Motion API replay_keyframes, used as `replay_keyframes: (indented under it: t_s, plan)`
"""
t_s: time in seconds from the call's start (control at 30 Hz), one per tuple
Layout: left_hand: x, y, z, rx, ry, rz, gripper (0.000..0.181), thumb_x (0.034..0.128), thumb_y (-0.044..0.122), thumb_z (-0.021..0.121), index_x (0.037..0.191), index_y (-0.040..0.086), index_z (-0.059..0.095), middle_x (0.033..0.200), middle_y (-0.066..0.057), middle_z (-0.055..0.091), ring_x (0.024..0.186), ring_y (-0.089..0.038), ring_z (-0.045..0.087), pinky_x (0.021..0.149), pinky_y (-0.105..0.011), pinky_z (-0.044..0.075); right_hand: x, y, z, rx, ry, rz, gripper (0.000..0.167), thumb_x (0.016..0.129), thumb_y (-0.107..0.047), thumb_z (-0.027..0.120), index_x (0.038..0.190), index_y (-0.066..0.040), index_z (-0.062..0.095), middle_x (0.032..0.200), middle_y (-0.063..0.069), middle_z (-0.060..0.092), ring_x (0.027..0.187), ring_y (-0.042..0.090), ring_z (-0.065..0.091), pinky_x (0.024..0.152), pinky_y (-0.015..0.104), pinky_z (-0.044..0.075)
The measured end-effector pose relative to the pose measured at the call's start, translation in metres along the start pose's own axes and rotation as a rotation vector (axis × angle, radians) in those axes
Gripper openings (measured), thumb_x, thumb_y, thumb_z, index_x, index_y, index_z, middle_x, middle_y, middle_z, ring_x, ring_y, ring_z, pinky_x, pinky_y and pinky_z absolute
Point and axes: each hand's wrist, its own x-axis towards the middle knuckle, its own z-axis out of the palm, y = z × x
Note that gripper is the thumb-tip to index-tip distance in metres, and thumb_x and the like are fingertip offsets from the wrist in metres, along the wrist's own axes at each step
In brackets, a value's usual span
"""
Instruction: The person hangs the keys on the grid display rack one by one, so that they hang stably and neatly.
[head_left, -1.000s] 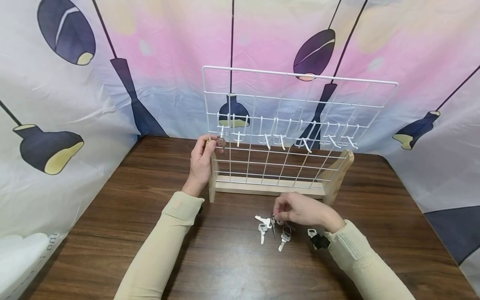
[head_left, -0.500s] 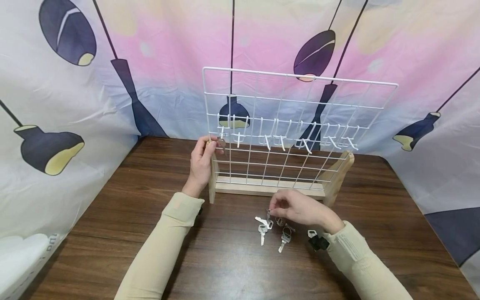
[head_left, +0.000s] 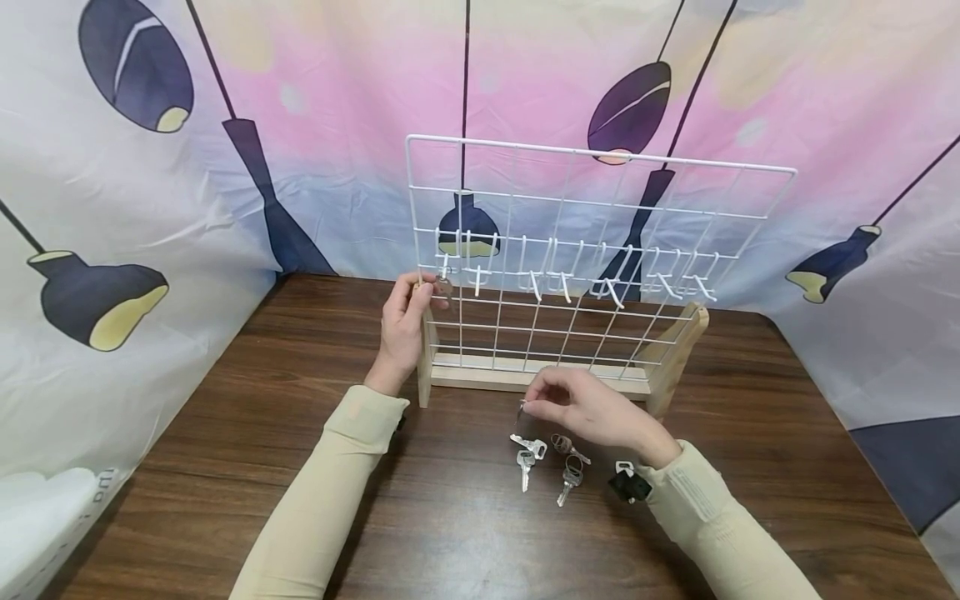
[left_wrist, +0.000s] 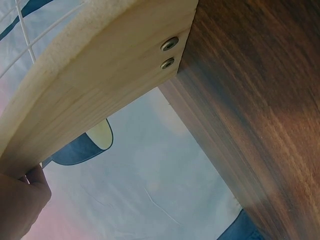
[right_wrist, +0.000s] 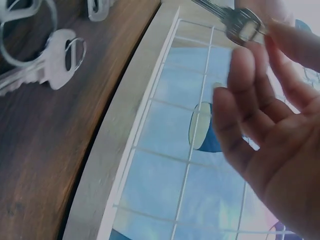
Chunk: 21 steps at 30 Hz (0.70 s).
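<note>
My left hand (head_left: 402, 325) grips the top of the left wooden side of a white wire grid rack (head_left: 600, 150). Beside its fingers a key (head_left: 445, 289) hangs from the leftmost hook. In the left wrist view, my left hand (left_wrist: 22, 205) is at the wooden side piece (left_wrist: 110, 75), mostly cut off by the frame. My right hand (head_left: 592, 412) pinches another key by its small ring, above the table in front of the rack. The right wrist view shows that key (right_wrist: 240, 22) dangling from thumb and forefinger.
Several loose keys lie on the dark wooden table (head_left: 450, 525), among them a silver key (head_left: 525, 473) and a ringed key (head_left: 572, 479). One key (head_left: 622, 467) is near the right wrist. More white hooks (head_left: 566, 283) stick out from the grid. A printed cloth (head_left: 337, 108) hangs behind.
My right hand has lifted the key off the pile and moved it left and toward the rack, uncovering a key beneath. My left hand has stayed on the rack.
</note>
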Motion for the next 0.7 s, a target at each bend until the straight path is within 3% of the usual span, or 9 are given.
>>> replay_keyframes:
  t_s: [0.1,0.23,0.43,0.7]
  plan:
    - [0.0,0.0,0.0,-0.003,-0.003,0.005,0.024,0.1025,0.006,0.044,0.11,-0.016,0.048,0.096,-0.027,0.055,0.08,-0.017,0.063,0.08,-0.042,0.055,0.003,-0.005,0.001,0.028,0.064,-0.023,0.006,0.094,-0.031,0.065,0.094,-0.025,0.064,0.086,-0.007,0.062,0.079,0.012,0.059,0.069,0.028,0.054]
    - [-0.001,0.0,0.0,0.005,-0.003,0.009,0.025,0.1025,0.007,0.044,0.11,-0.016,0.047,0.096,-0.013,0.059,0.08,-0.018,0.062,0.08,-0.049,0.053,0.008,-0.014,0.004,0.04,0.163,-0.081,0.006,0.094,-0.028,0.065,0.094,-0.022,0.065,0.084,-0.001,0.064,0.076,0.013,0.058,0.065,0.028,0.053]
    - [-0.001,0.0,0.0,0.0,-0.003,0.012,0.027,0.1022,0.008,0.045,0.111,-0.017,0.048,0.095,-0.018,0.057,0.08,-0.015,0.063,0.08,-0.051,0.054,0.016,-0.03,0.008,-0.001,0.308,-0.185,0.004,0.095,-0.021,0.064,0.097,-0.018,0.066,0.082,-0.002,0.064,0.073,0.01,0.056,0.062,0.027,0.05]
    - [-0.001,0.0,0.0,-0.018,0.003,0.009,0.025,0.1023,0.006,0.044,0.11,-0.017,0.047,0.096,-0.031,0.053,0.079,-0.014,0.063,0.078,-0.031,0.056,0.023,-0.048,0.009,-0.054,0.444,-0.278,0.004,0.095,-0.017,0.064,0.098,-0.016,0.066,0.079,-0.008,0.059,0.074,0.009,0.055,0.064,0.026,0.048]
